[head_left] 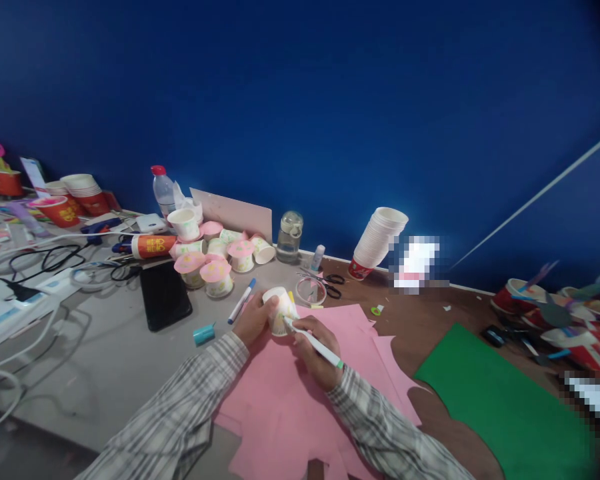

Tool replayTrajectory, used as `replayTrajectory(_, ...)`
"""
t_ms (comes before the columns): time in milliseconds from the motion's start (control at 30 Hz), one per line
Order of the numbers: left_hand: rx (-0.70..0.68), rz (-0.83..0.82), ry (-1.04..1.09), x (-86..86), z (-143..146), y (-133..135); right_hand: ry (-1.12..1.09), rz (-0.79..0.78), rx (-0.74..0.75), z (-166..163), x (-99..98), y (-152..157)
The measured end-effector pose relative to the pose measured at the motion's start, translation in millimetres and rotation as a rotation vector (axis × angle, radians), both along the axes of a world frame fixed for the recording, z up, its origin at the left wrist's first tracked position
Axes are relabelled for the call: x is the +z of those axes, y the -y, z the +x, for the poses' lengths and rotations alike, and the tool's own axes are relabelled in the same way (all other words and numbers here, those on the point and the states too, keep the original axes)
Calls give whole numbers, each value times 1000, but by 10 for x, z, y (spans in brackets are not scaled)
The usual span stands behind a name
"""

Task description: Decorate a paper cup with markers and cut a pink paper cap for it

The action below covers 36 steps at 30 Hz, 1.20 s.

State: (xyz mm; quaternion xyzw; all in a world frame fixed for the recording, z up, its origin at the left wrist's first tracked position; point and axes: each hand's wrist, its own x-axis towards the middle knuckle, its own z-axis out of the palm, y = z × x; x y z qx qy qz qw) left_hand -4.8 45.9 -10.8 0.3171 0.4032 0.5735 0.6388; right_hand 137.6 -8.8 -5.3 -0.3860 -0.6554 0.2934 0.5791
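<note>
My left hand (251, 320) grips a small white paper cup (280, 308), tipped on its side above the pink paper sheets (300, 407). My right hand (317, 350) pinches a white marker pen (314, 343) with a green end. The pen's tip touches the cup's side. Both sleeves are grey plaid.
Behind the hands are decorated cups with pink lids (215, 257), a blue-capped marker (242, 301), a teal cap (205, 333), a black phone (165, 295), scissors (330, 283), a tape roll (311, 291), a stack of paper cups (377, 243), a glass jar (289, 237), and green paper (505, 400) at right. Cables lie at left.
</note>
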Motion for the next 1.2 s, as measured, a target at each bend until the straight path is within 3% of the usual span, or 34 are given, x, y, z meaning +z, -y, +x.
replayTrajectory(133,-11,41,41,34,11,9,-40,-29,-60,1,20,24)
replayTrajectory(367,-17,40,72,46,16,9,35,50,47,25,3,29)
replayTrajectory(633,-12,44,101,14,21,3,31,97,49,9,0,22)
replayTrajectory(933,-123,1,241,83,19,34,76,86,-21,27,-38,16)
replayTrajectory(1200,-116,7,301,92,11,35,62,61,-92,31,-92,-25)
